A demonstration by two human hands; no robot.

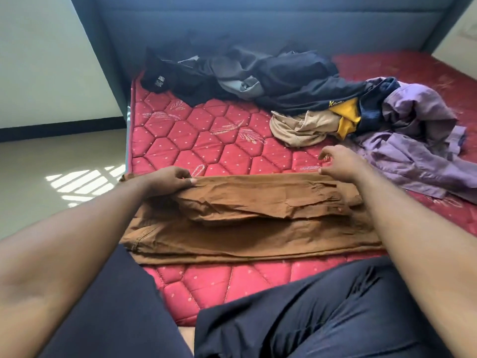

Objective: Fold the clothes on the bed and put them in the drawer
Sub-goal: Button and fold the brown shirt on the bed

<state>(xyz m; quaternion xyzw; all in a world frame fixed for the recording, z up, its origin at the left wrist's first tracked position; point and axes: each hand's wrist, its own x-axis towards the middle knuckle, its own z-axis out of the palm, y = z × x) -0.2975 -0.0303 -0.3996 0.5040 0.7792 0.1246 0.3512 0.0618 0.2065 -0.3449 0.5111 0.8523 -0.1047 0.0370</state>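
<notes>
Head view is looking down over both forearms onto a red quilted mattress; a pair of brown trousers is lying across its near part, folded lengthwise, the legs running left to right just in front of the person's dark-clad knees; the left hand is pinching the upper folded layer at its far edge, thumb on top and fingers curled round the cloth; the right hand is resting at the far edge near the other end, fingers bent, the thumb touching the fabric, though I cannot tell whether it is truly gripping; a small button is showing on the trousers near the right forearm.

Farther up the bed the unfolded clothes are sitting in a loose heap; a black garment is showing a white-printed tag, its writing too small to read; grey trousers are lying beside it, touching a navy garment that is carrying yellow lettering beginning with "K", the rest blurred; a tan garment is bunching against a yellow piece; a lilac shirt is sprawling at the right, near the right hand; a blue padded headboard is standing behind.
</notes>
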